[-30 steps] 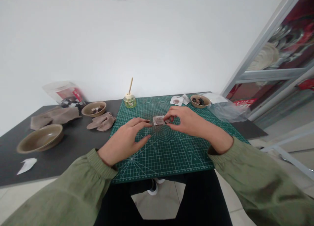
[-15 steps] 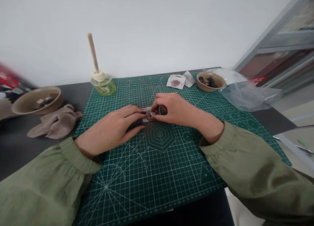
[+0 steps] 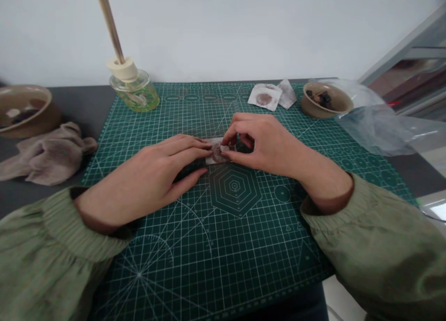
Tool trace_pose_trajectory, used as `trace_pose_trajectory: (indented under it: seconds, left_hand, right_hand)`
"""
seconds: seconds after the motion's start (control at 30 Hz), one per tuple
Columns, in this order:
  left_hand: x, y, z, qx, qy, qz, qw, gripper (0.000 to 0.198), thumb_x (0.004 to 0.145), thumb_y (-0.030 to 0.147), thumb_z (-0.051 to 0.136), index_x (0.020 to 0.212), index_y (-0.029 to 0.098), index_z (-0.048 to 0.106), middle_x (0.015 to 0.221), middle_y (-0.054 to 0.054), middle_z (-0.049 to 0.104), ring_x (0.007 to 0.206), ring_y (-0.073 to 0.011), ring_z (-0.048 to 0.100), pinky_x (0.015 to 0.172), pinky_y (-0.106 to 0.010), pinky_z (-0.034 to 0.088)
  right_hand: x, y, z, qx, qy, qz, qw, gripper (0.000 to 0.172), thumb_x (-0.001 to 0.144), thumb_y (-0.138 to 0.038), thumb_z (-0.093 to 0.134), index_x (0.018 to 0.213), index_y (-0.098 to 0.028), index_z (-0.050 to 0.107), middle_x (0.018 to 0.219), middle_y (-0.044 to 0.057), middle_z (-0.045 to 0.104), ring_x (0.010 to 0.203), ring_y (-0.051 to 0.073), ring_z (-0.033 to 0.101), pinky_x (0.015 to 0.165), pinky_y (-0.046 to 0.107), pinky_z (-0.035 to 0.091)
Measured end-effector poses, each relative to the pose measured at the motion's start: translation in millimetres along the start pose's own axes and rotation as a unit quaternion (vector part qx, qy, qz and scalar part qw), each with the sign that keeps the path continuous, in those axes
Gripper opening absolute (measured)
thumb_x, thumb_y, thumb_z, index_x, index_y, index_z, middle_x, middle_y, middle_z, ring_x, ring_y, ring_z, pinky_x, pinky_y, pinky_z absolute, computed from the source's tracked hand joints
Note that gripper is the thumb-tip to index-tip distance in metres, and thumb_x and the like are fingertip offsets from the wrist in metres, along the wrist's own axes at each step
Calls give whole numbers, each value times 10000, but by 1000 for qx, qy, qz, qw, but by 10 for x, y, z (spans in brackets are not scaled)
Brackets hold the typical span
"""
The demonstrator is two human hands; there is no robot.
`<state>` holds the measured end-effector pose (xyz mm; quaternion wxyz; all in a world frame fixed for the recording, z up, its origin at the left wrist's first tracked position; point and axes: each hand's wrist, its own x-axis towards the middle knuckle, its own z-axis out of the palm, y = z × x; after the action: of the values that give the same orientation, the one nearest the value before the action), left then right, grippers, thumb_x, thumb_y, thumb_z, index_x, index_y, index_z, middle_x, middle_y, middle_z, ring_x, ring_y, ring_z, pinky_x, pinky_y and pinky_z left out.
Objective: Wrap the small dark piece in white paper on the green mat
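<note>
The small white sheet (image 3: pixel 216 156) is a flat, roughly rectangular piece, thin like paper or fabric, whitish at its margins, with a brownish, rounded stain spread over its middle. On it, or just above it, is a small pale lump (image 3: pixel 224 148), greyish-beige and uneven, its lower side too blurred to make out. The sheet lies on the green cutting mat (image 3: pixel 240 251), just beyond the printed hexagons and between the two hands. The left hand (image 3: pixel 162 172) is loosely open, palm down, its fingers stretched out close together and their tips resting on the sheet's left edge; its thumb stands apart from them, near the sheet's front left corner, and the hand grips nothing that shows. The right hand (image 3: pixel 266 142) comes in from the other side, with thumb and forefinger brought together in a pinch about the lump and a gap left behind them; it hides the right end of the sheet. Whether the lump touches the sheet cannot be told. Farther back on the mat lie a stained white square (image 3: pixel 265 98) and a greyish square (image 3: pixel 287 94) beside it, near a tan bowl (image 3: pixel 322 111) of dark pieces (image 3: pixel 324 98).
</note>
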<state>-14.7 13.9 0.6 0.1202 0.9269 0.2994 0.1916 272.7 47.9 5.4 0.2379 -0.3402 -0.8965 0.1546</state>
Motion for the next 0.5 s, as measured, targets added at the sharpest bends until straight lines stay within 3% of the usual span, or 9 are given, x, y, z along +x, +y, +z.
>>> trace_pose_trajectory:
  seconds: [0.5]
  left_hand:
    - [-16,18,-17,5,13,5,1000,393,1178,320,578,1490,174,766,1530,-176,801,1435,-383,766,1231,-582,655]
  right_hand:
    - [-9,6,85,14,30,1,999,75,969,-208,840,993,-137,844,901,19,702,726,146,553,719,314,406]
